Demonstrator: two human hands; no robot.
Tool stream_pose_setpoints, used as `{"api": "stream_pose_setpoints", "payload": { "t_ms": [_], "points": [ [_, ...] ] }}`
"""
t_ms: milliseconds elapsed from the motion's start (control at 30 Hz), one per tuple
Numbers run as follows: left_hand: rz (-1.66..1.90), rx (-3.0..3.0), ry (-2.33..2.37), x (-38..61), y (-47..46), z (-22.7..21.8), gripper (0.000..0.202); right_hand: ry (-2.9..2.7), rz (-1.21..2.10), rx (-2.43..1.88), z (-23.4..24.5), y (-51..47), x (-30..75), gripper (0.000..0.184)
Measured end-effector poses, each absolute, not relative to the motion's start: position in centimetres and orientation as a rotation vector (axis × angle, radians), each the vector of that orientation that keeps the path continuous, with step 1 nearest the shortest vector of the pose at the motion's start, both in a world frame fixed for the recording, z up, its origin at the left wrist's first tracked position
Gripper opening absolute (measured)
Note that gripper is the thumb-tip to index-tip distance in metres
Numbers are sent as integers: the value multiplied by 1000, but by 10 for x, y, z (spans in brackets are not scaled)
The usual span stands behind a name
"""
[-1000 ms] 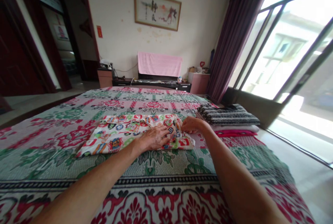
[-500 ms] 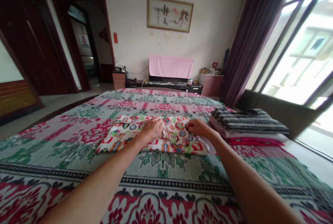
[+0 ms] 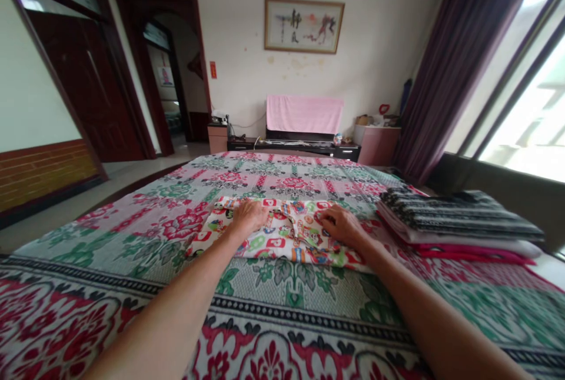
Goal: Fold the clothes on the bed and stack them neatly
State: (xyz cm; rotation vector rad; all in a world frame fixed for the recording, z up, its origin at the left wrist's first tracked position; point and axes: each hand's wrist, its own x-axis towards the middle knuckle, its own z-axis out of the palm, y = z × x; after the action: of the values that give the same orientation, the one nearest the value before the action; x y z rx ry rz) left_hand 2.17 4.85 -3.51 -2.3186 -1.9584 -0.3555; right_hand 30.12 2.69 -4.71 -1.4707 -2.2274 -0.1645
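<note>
Cartoon-printed cloth [image 3: 282,237], white ground with red, green and blue patches, lay folded flat on the flower-patterned bedspread [image 3: 132,250], mid-bed, just in front of the person. Both bare arms reached out over it.

Left hand [image 3: 251,215] rested palm down on the cloth's far-left part, fingers spread, grip open, nothing closed in it. Right hand [image 3: 342,226] sat palm down on the right part, fingers bent onto the fabric. Couldn't tell if that grip pinched a fold or only pressed. A raised crease ran across the cloth between the two hands.

Change: a second earlier the hands were almost touching at the cloth's right end, the left lying over the print there. Half a second earlier the left had slid toward the middle. By now they were well apart, one on each half. My read: the hands had moved from working one end to spreading out and pressing the folded piece flat. The cloth itself stayed in the same spot on the bed and wasn't lifted.

To the right, near the bed's window side, sat a stack of folded textiles [image 3: 459,215]: black-and-white stripe on top, white and pink-red under it, apart from the right hand. Far wall had a pink towel [image 3: 304,114] draped over a low unit, with a framed picture [image 3: 303,25] above it. A dark purple curtain [image 3: 454,62] hung at the right.
</note>
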Motion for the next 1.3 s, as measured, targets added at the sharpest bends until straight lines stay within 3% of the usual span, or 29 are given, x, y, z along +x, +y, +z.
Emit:
{"api": "stream_pose_setpoints", "payload": {
  "t_ms": [333,533,700,867,1133,1300],
  "points": [
    [-219,-2171,-2086,-44,44,-20,38,-2139,-90,-1455,-56,31,305,23],
    [-420,-2009,-2285,-81,44,-13,35,-2149,-98,-1491,-55,31,305,22],
    [-434,-2023,-2742,-114,42,-8,33,-2260,-112,-1611,-36,32,293,24],
    [-382,-2239,-2947,-127,33,0,45,-2358,-47,-1569,-11,41,230,27],
    [-133,-2437,-2973,-131,24,8,37,-2424,185,-1212,-2,73,85,37],
    [-10,-2449,-2904,-130,28,5,39,-2514,279,-1380,-9,91,35,29]
  ]
}}
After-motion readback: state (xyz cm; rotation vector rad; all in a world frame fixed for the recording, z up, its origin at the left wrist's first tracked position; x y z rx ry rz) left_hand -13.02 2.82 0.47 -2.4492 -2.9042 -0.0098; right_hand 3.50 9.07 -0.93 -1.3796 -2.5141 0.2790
